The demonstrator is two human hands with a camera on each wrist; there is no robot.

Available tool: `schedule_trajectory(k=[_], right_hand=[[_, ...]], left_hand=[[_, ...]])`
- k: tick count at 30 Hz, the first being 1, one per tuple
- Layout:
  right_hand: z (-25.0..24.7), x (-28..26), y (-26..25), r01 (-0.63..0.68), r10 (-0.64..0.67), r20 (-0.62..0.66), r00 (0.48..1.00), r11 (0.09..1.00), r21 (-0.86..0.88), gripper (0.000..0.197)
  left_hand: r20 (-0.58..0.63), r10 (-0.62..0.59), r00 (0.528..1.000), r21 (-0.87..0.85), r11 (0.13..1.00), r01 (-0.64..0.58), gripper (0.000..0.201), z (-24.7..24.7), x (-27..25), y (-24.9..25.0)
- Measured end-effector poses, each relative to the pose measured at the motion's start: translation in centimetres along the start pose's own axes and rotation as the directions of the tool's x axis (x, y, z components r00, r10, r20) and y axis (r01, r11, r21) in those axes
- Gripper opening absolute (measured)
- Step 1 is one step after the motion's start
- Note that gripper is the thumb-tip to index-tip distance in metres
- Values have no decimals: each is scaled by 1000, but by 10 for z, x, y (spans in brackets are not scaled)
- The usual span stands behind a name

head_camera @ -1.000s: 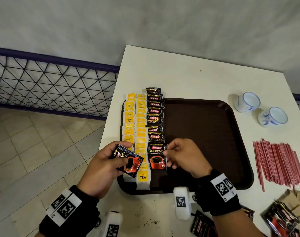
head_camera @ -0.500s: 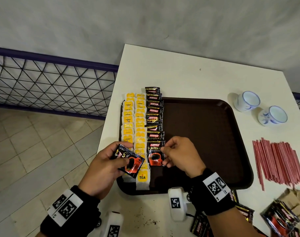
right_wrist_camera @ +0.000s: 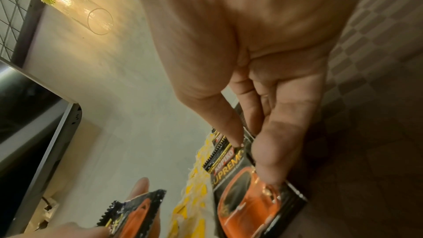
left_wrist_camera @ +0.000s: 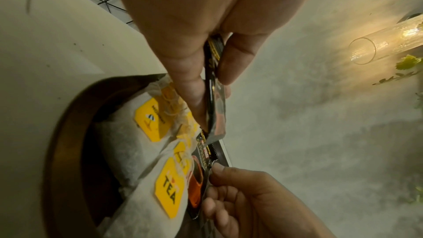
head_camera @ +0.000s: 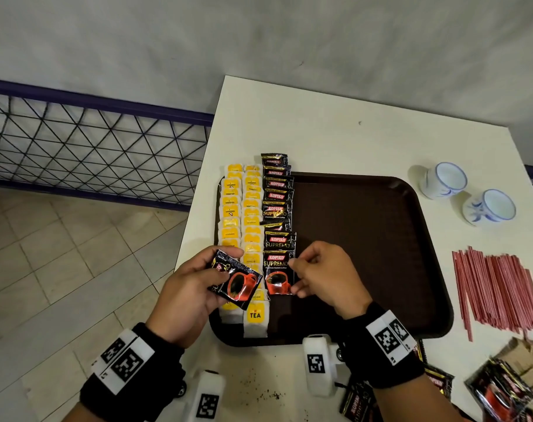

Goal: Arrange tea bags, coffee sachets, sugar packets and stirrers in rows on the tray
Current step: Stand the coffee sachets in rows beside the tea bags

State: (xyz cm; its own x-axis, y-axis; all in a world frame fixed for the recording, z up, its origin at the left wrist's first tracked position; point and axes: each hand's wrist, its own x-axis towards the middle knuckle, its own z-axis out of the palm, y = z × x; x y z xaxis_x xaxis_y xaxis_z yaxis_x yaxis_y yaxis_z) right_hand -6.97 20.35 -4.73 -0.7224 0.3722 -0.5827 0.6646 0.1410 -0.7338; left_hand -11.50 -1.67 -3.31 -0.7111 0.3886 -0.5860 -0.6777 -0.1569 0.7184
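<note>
A dark brown tray (head_camera: 365,239) lies on the white table. Two rows of yellow-tagged tea bags (head_camera: 242,214) run down its left side, and a row of black coffee sachets (head_camera: 277,205) lies beside them. My right hand (head_camera: 292,275) pinches the right edge of the nearest sachet (head_camera: 278,274) in that row, thumb and forefinger on it (right_wrist_camera: 249,184). My left hand (head_camera: 198,287) grips another coffee sachet (head_camera: 236,280) tilted above the tea bags; in the left wrist view this held sachet (left_wrist_camera: 214,86) shows edge-on between thumb and fingers.
Red stirrers (head_camera: 499,293) lie in a pile right of the tray. Two white-and-blue cups (head_camera: 469,193) stand at the back right. Loose coffee sachets (head_camera: 502,394) and brown packets (head_camera: 527,357) sit at the near right. The table's left edge drops to a tiled floor.
My right hand slid the nearest sachet up the row a little, and its fingers have shifted to the sachet's right edge. The left hand has kept hold of its sachet.
</note>
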Motion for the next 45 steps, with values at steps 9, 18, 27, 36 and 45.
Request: schedule_trajectory(k=[9, 18, 27, 36, 45], right_hand=[[-12, -21, -12, 225, -228, -43, 973, 972, -61, 8], [-11, -34, -19, 268, -280, 192, 940, 959, 90, 7], [-31, -27, 12, 33, -43, 119, 992, 996, 88, 6], [-9, -25, 16, -2, -8, 121, 993, 997, 80, 8], [0, -19, 20, 19, -25, 74, 997, 997, 78, 12]], left_hand=[[57, 163, 985, 325, 930, -172, 43, 13, 1, -4], [144, 245, 959, 430, 857, -284, 40, 31, 5, -8], [-117, 421, 900, 565, 773, -288, 22, -14, -8, -14], [-268, 339, 902, 629, 770, -103, 21, -39, -12, -43], [-250, 323, 913, 641, 762, -94, 24, -38, -13, -46]])
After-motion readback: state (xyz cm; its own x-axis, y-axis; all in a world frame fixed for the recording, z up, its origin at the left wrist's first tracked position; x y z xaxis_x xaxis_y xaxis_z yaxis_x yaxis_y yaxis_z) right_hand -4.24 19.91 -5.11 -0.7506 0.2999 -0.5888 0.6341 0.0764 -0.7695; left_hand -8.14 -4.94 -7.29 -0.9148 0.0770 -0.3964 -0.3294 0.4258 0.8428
